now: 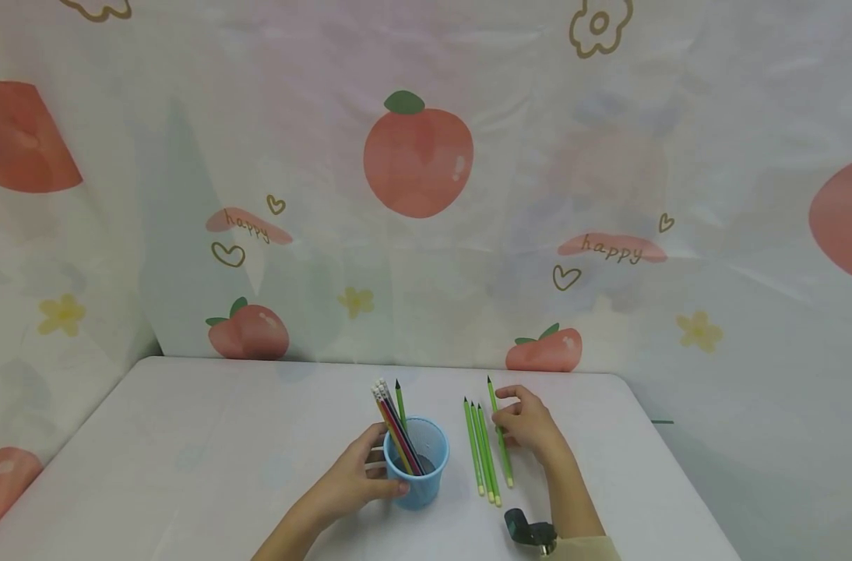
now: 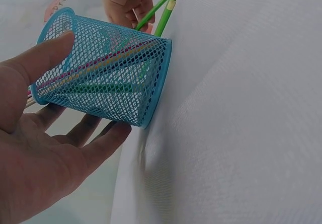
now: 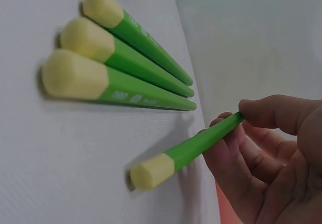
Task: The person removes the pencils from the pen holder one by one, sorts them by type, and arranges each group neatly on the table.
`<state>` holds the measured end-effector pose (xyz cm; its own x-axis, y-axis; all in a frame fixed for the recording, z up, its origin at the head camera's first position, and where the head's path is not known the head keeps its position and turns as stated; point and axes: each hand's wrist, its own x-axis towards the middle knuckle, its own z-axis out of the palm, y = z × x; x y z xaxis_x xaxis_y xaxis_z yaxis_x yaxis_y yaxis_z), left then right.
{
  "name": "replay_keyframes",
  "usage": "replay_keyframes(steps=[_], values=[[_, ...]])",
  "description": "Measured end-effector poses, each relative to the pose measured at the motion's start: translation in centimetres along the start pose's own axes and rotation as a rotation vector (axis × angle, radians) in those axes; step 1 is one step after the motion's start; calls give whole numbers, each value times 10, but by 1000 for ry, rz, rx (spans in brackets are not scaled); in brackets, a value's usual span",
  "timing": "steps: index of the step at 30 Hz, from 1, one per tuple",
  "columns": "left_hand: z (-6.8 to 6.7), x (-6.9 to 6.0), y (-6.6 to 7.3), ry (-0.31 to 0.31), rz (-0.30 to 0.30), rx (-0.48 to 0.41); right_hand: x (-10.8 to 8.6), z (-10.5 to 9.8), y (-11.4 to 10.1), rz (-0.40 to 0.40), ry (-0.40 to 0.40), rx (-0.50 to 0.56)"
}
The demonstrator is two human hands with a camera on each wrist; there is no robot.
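A light-blue mesh pencil cup (image 1: 423, 492) stands upright on the table. My left hand (image 1: 347, 481) holds its side, thumb in front and fingers behind. Inside the cup lean several dark, red and yellow pencils (image 1: 392, 421) with white ends up, plus a green pencil (image 1: 400, 403) with its dark tip up. To the right of the cup, my right hand (image 1: 531, 425) pinches another green pencil (image 1: 505, 461). In the right wrist view, thumb and fingers grip this pencil (image 3: 196, 147); its cream end is by the tabletop. Three matching green pencils (image 3: 136, 93) lie side by side next to it.
A white cloth covers the table (image 1: 209, 452). Behind it hangs a backdrop (image 1: 314, 257) printed with peaches, hearts and flowers. A black device (image 1: 527, 530) is by the right wrist, near the sleeve (image 1: 583, 548).
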<state>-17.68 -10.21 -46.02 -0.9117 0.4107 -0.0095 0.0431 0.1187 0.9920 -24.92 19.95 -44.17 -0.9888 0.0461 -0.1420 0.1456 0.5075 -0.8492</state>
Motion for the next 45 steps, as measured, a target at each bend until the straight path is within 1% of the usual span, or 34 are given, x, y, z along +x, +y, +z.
replay_keyframes(steps=[4,11,17,26,38,45], values=[[1,-1,1,2,-2,-4,1,2,4,24,-1,-29],[2,-3,3,0,-7,-9,3,3,9,51,-16,-39],[0,-2,1,-2,-6,-14,4,4,12,66,-31,-88],[0,-1,-1,3,1,-7,2,6,10,87,-26,-161],[2,-2,1,17,-16,10,3,8,15,55,-27,-205],[2,-1,0,17,-14,17,3,7,15,59,-30,-216]])
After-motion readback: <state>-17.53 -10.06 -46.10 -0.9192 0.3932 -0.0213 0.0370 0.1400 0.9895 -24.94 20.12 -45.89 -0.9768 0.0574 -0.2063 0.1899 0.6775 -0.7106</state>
